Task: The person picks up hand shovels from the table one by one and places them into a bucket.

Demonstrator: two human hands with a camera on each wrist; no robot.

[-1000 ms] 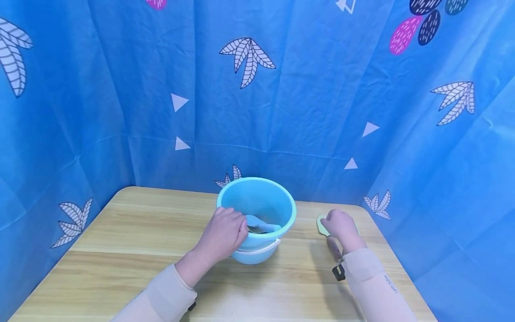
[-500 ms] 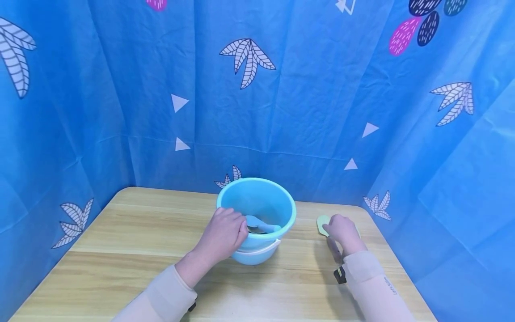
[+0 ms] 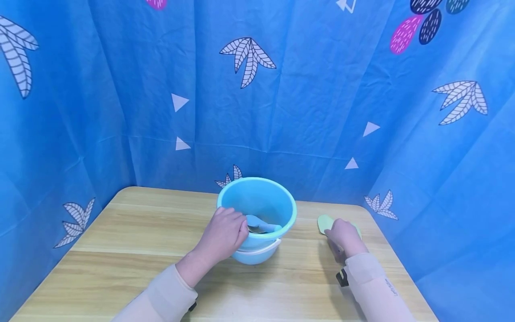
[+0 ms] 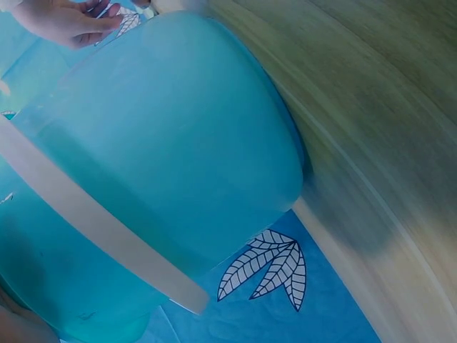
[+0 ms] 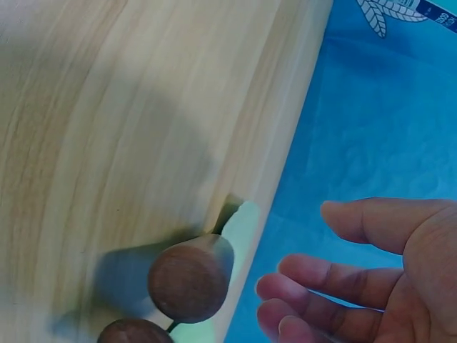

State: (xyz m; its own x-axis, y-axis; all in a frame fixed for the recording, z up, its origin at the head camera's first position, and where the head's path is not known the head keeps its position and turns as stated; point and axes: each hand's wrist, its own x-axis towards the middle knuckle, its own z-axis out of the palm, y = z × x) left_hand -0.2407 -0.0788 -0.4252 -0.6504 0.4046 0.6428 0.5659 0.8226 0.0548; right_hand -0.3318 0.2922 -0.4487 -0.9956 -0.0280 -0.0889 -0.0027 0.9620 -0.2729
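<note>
My left hand (image 3: 223, 232) grips the near left rim of a light-blue bucket (image 3: 257, 197), which stands upright on the table. Inside the bucket lies a light-blue utensil (image 3: 263, 223) with a darker piece partly under it. My right hand (image 3: 344, 235) is over two utensils at the table's right side. One has a pale green spatula-like head (image 3: 324, 222); the other green part is mostly behind the hand. Their round brown handle ends (image 5: 191, 280) show in the right wrist view. There, the thumb and loosely bent fingers are apart, with nothing between them.
The wooden table (image 3: 132, 237) has its right edge close beside the green utensils. A blue patterned curtain (image 3: 257, 116) hangs behind the table and on both sides. The bucket's white carrying handle (image 4: 100, 221) hangs down against its outer wall.
My right hand has shifted slightly right and toward me, so more of the left green head shows. My left hand and the bucket have stayed where they were.
</note>
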